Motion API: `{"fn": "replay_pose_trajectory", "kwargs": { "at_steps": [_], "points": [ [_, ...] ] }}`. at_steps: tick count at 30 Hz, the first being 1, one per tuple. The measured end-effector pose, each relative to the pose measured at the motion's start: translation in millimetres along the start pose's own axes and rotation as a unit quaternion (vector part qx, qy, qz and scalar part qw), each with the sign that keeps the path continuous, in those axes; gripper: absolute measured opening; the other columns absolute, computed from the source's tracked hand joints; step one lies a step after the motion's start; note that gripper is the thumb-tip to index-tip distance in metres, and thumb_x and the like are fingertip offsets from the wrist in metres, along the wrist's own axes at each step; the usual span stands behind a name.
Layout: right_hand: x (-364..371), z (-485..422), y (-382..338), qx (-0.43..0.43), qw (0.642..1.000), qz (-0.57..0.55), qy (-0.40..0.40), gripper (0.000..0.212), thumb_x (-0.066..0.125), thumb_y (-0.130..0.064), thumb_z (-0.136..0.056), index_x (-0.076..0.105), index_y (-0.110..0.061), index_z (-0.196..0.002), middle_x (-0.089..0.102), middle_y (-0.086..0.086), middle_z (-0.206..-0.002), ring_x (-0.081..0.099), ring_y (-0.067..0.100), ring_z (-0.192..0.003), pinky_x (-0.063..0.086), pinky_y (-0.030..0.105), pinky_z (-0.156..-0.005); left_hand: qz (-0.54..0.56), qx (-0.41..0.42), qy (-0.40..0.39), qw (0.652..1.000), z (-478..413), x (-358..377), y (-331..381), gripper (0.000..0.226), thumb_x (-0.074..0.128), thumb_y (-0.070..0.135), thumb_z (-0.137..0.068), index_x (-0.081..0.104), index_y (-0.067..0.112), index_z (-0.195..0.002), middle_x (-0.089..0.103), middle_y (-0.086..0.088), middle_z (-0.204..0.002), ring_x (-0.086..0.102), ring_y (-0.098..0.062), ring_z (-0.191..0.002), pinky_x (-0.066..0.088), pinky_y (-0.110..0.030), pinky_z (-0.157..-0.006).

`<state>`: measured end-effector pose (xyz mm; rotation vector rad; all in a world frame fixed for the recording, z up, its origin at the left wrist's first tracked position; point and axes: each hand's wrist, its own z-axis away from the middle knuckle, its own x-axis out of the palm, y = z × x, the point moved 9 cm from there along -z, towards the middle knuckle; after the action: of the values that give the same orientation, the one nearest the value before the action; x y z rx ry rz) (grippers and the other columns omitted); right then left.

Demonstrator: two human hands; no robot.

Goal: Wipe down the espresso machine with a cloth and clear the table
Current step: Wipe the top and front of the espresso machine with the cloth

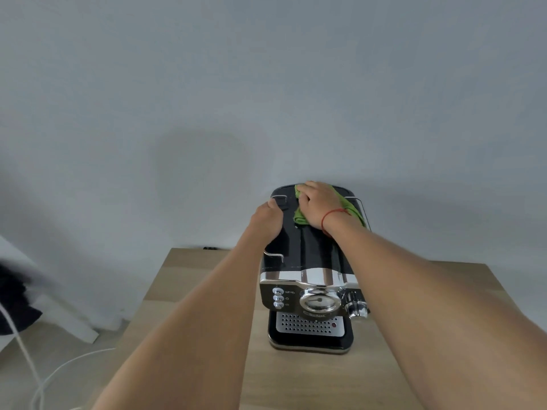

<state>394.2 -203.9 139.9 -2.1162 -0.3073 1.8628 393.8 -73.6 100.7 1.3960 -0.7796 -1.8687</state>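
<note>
Green cloth (300, 216), gripped by curled fingers of right hand (318, 204) atop espresso machine (307, 255); left hand (266, 220) fingers clasp its left edge; risk: hard strokes shoving machine along desk (165, 279).

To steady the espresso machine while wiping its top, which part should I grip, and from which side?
Grip the left top edge of the espresso machine, from the left, as the left hand does. That edge is straight, so fingers likely curl over it. The front carries buttons and a knob; the right hand holds the green cloth on top.
</note>
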Motion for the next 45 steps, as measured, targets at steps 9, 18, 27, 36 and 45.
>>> {"fn": "replay_pose_trajectory", "kwargs": {
  "at_steps": [9, 18, 27, 36, 45],
  "points": [
    [-1.6, -9.8, -0.1, 0.010, 0.999, -0.013, 0.038, 0.042, 0.031, -0.020, -0.097, 0.059, -0.010, -0.128, 0.055, 0.004, -0.136, 0.047, 0.023, -0.126, 0.028, 0.032, -0.111, 0.006, -0.011, 0.000, 1.000, -1.4, -2.2, -0.9, 0.051, 0.016, 0.028, -0.104, 0.044, 0.002, -0.138, 0.045, -0.019, -0.143, 0.041, -0.033, -0.133, 0.029, -0.038, -0.109],
    [9.8, 51.3, 4.1, 0.017, 1.000, 0.013, 0.020, 0.052, 0.024, -0.026, -0.100, 0.023, -0.014, -0.150, 0.019, 0.004, -0.159, 0.014, 0.019, -0.148, 0.010, 0.036, -0.122, -0.016, -0.063, -0.026, 0.998, 27.8, -13.3, 9.0, 0.053, 0.016, 0.028, -0.101, 0.040, 0.000, -0.139, 0.045, -0.022, -0.142, 0.043, -0.038, -0.129, 0.033, -0.045, -0.110],
    [2.2, 13.2, 10.3, 0.034, 0.999, 0.017, 0.007, 0.049, 0.027, -0.023, -0.098, 0.036, -0.009, -0.144, 0.037, 0.007, -0.149, 0.032, 0.023, -0.138, 0.021, 0.034, -0.117, -0.064, -0.017, 0.004, 0.998, 12.5, -8.1, 13.4, 0.044, 0.018, 0.017, -0.104, 0.049, -0.006, -0.124, 0.046, -0.028, -0.137, 0.043, -0.042, -0.127, 0.034, -0.044, -0.105],
    [-4.3, -3.5, 5.6, 0.070, 0.996, 0.051, -0.023, 0.049, 0.021, -0.027, -0.097, 0.043, -0.009, -0.137, 0.045, 0.009, -0.141, 0.041, 0.027, -0.130, 0.031, 0.038, -0.111, -0.055, -0.033, 0.000, 0.998, 11.1, -7.3, 10.8, 0.044, 0.017, 0.014, -0.103, 0.037, -0.009, -0.136, 0.041, -0.028, -0.142, 0.038, -0.041, -0.131, 0.030, -0.043, -0.108],
    [-26.2, 15.0, 46.1, 0.178, 0.962, 0.192, -0.077, 0.041, 0.038, -0.015, -0.085, 0.061, -0.015, -0.119, 0.062, 0.007, -0.122, 0.058, 0.030, -0.111, 0.041, 0.032, -0.084, -0.039, -0.027, -0.001, 0.999, 9.0, -7.2, 8.6, 0.042, 0.017, 0.015, -0.102, 0.045, -0.004, -0.129, 0.044, -0.025, -0.139, 0.041, -0.038, -0.129, 0.031, -0.041, -0.105]
  ]
}}
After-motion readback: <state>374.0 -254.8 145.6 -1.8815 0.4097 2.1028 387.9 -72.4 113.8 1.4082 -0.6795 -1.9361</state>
